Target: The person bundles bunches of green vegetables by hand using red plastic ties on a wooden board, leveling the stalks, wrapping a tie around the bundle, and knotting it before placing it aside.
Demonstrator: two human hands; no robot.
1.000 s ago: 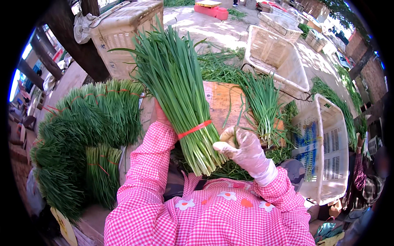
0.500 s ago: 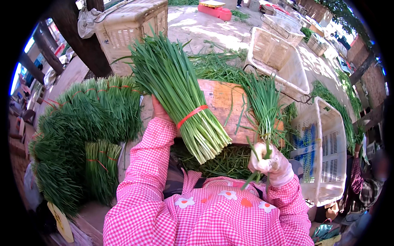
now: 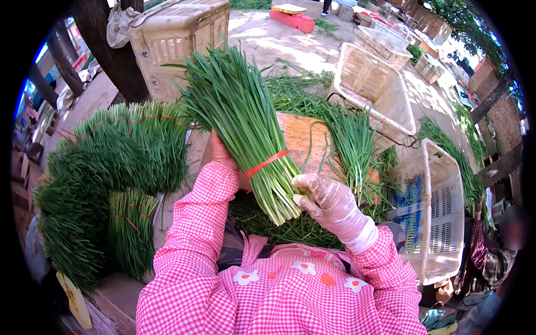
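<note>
A thick bundle of garlic chives (image 3: 240, 117), tied by a red band (image 3: 267, 163), leans over the board with its leafy tips up and its pale stem ends toward me. My left hand (image 3: 222, 152) is closed round its left side, the fingers mostly hidden behind the leaves. At the right edge of the stem ends, my gloved right hand (image 3: 321, 195) pinches with thumb and forefinger against the outer stems. Under the bundle shows a worn wooden board (image 3: 304, 137). Loose chives (image 3: 357, 148) lie along the board's right end.
Banded chive bundles (image 3: 106, 151) stand packed at the left, with a smaller group (image 3: 133, 229) nearer me. White plastic crates stand at the right (image 3: 441, 223), far right (image 3: 385, 92) and far left (image 3: 173, 50). Cut leaves (image 3: 290, 229) litter the space below the board. Someone sits at the right edge.
My right hand has moved left from the loose chives to the stem ends of the bundle. The few leaves it held are no longer seen in it. My left hand still holds the bundle.
</note>
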